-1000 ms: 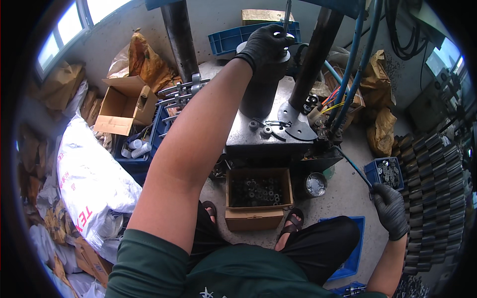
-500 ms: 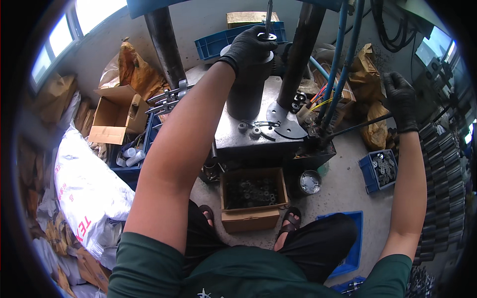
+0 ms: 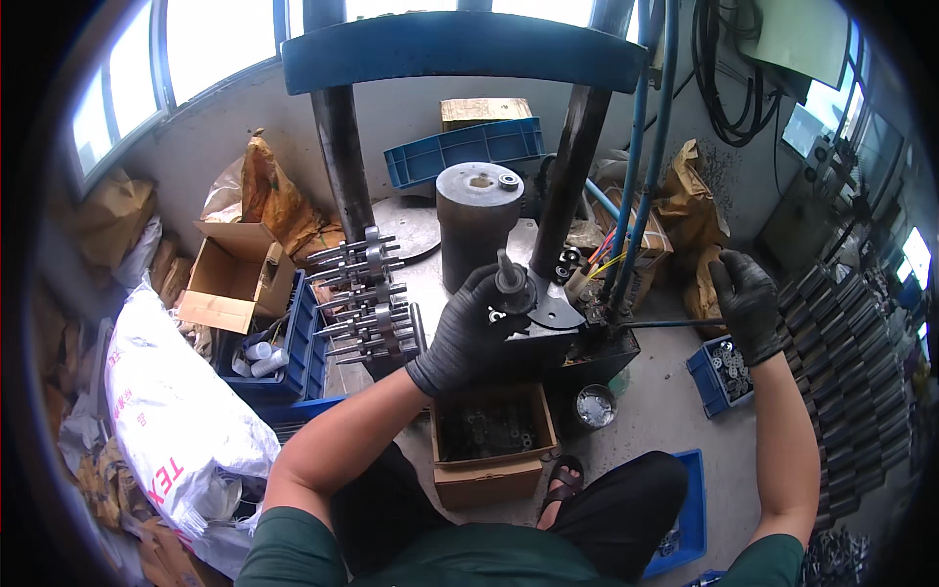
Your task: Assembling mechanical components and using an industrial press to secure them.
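My left hand (image 3: 468, 328), in a dark glove, is closed round a metal shaft (image 3: 507, 274) with a wide round collar. It is in front of the press table (image 3: 396, 220). Behind it stands a thick steel cylinder (image 3: 479, 220) with a hole in its top and a small bearing ring (image 3: 509, 182) at the right of that hole. My right hand (image 3: 748, 308), also gloved, is raised at the right with its fingers up and partly bent. A lever rod (image 3: 675, 323) runs to it and passes out of sight behind the hand.
Several similar shafts (image 3: 372, 293) lie stacked at the table's left. Between my legs is a cardboard box (image 3: 489, 479) of dark parts, with a tin (image 3: 595, 406) beside it. A blue bin (image 3: 722, 377) of metal pieces is at right. Two steel columns (image 3: 344, 166) carry a blue crossbeam (image 3: 460, 54).
My left hand has come down and nearer from the cylinder top, with the shaft in it. My right hand and the lever's visible end sit lower in the picture. The view has tilted up.
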The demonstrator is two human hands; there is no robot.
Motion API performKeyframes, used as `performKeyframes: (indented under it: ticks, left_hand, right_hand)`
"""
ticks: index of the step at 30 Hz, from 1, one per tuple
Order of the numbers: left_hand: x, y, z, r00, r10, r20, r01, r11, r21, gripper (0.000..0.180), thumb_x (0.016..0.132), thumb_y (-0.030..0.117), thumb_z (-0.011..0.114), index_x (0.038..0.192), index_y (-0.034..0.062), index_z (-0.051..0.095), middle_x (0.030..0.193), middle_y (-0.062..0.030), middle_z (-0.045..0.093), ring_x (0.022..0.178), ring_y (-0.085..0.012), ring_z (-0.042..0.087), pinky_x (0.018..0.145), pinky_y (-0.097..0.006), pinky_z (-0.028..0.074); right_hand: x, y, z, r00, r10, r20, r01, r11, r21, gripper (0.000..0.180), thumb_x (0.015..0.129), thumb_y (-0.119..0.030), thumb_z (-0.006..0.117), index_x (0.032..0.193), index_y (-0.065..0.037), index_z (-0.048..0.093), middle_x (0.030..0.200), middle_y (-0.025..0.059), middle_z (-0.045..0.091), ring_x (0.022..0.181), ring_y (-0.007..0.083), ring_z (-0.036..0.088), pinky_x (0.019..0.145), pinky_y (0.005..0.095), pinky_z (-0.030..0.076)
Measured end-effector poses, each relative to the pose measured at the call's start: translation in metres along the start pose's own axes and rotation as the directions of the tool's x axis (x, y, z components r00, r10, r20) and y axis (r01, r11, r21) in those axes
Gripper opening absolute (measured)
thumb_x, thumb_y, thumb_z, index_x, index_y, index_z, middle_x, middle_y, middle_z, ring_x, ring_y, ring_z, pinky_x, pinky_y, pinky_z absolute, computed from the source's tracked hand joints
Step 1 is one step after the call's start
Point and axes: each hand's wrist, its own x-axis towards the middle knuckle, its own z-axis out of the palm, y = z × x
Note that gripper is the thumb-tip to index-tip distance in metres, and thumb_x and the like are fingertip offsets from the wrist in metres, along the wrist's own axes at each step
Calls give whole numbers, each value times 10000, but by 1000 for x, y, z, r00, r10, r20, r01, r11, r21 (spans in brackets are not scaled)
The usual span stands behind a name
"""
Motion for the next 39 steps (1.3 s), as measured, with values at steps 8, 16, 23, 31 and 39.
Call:
performKeyframes:
  ticks: [8,16,23,31,39]
  left_hand:
    - [-75,28,-26,954,75,291,-87,996,29,658,787,43,832,1394,167,613,1406,-131,592,1257,-341,633,1038,-393,555]
    - [-87,28,-21,898,174,405,-168,985,-50,702,746,77,768,1415,125,560,1393,-142,579,1116,-389,640,989,-454,535]
    - [-96,0,-16,749,-324,578,508,841,-187,340,935,86,708,1271,54,669,1251,-138,669,1186,-210,649,1001,-368,549]
    - [-76,-6,-27,709,-425,562,621,755,-213,409,893,143,807,1264,41,665,1140,-79,730,1057,-158,696,943,-330,578]
    - [-73,-5,-41,921,-289,262,252,953,167,385,831,34,811,1184,71,662,1024,-66,708,928,-137,693,850,-308,590]
  right_hand:
    - [-100,-146,-10,878,-198,436,-6,906,424,331,898,-199,743,1161,-13,671,978,176,709,887,361,700,788,441,563]
    - [-122,-237,108,277,-111,954,-726,-675,132,738,960,-732,510,1324,-98,609,1142,141,675,1060,287,673,954,420,548]
    - [-151,-229,139,56,-18,998,-851,-523,39,729,948,-783,437,1177,-126,654,821,29,669,584,194,634,422,342,499]
    - [-145,-245,159,363,43,931,-816,-467,339,595,1068,-591,424,1349,-96,595,1050,69,689,836,183,705,722,342,587]
    - [-146,-200,149,605,228,763,-708,-285,646,427,1055,-382,571,1259,-15,648,916,45,659,874,154,636,842,320,525]
